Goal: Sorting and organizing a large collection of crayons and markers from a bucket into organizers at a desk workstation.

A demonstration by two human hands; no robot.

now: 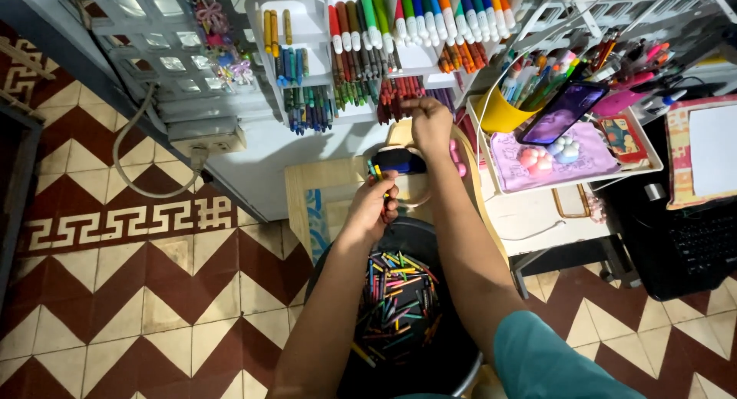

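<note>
My left hand (pixel 375 207) is closed around a few crayons, their coloured tips poking up near a dark blue object (pixel 399 162). My right hand (pixel 430 122) reaches up to the white shelf rack (pixel 307 30), fingers pinched at the row of red crayons (pixel 399 92); whether it grips one I cannot tell. Below my arms, a black round tray (pixel 453 345) holds a heap of several mixed-colour crayons (pixel 395 295).
Rack compartments hold sorted markers (pixel 430 19) and blue and green crayons (pixel 307 107). A yellow cup of pens (pixel 503 115), a phone (pixel 564 111) on a pink tray, and a black keyboard (pixel 702 241) lie right. A cable (pixel 138 161) hangs left over the patterned tile floor.
</note>
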